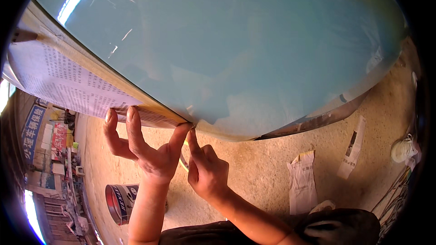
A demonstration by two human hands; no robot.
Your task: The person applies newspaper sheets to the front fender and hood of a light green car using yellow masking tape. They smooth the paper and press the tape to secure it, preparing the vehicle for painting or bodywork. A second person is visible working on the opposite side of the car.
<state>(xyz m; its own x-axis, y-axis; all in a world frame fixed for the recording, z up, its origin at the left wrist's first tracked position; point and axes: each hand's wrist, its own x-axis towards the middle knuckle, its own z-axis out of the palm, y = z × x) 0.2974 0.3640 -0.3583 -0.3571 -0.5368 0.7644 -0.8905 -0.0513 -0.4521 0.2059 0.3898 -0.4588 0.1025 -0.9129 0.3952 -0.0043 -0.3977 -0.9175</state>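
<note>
A large, glossy blue-green curved panel (pixel 272 50) fills the upper view, with reflections across it. Yellowish masking tape (pixel 109 77) runs along its lower left edge, bordering a printed paper sheet (pixel 68 72). My left hand (pixel 152 152) is beneath this edge, its thumb tip touching the panel's lower corner. The other fingers stand apart, with two fingertips by the paper. From the right, my right hand (pixel 209 170) reaches the same corner with its index finger stretched out, next to the left thumb. Its remaining fingers are curled, so the palm is hidden.
On the floor (pixel 254 168), a round dark tin (pixel 122 204) lies near my left forearm. Crumpled paper (pixel 302 181) and a paper strip (pixel 352 147) lie to the right. A white shoe (pixel 403 149) and cables (pixel 393 197) are farther right. A blue sign (pixel 32 131) hangs at left.
</note>
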